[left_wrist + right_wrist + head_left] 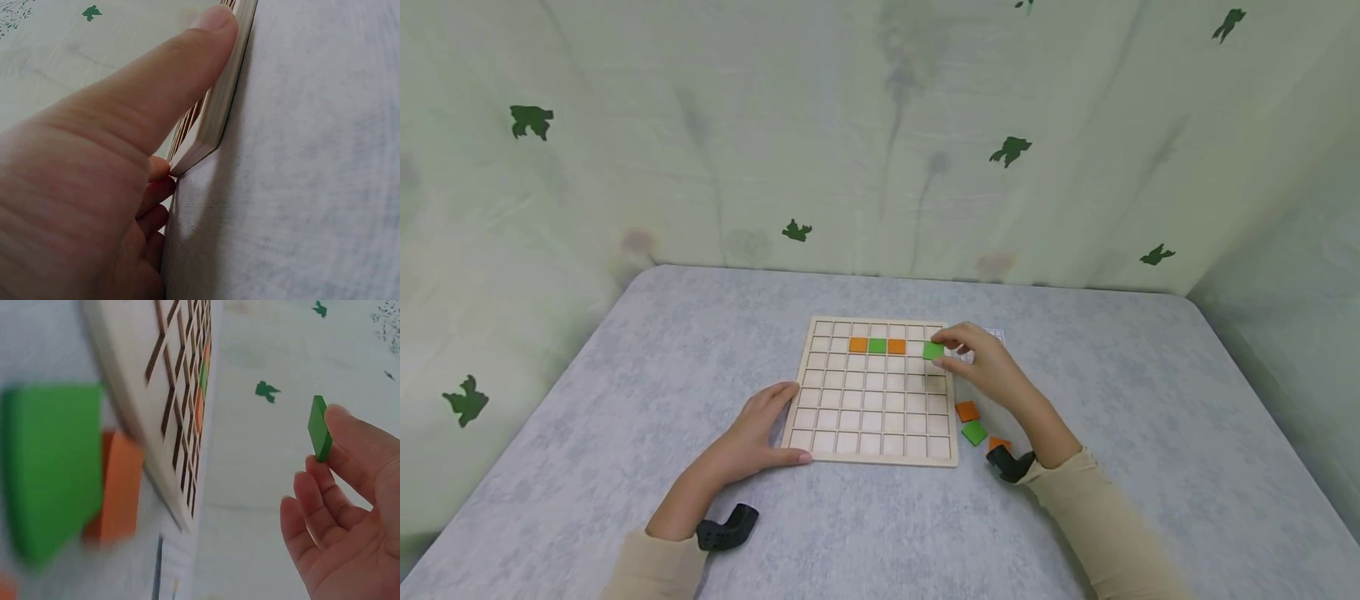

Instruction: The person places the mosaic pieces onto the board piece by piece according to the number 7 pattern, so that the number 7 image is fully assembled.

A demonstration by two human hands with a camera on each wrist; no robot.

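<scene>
A square wooden grid board [871, 460] lies on the table. Along its second row from the far side sit an orange tile [858, 345], a green tile [877, 346] and another orange tile [897, 347]. My right hand [988, 358] pinches a separate green tile [319, 429] between thumb and fingers, raised over the right end of that row. At the board's near left corner rests my left hand [751, 433], its thumb [187, 69] stretched along the near edge and its fingers against the left side.
Right of the board lie a loose orange tile [967, 412], a loose green tile [974, 432] and a second orange tile [999, 443] partly behind the right wrist's black camera mount [1009, 463]. A printed sheet [996, 334] shows partly behind the right hand. A curtain [880, 167] hangs behind the table.
</scene>
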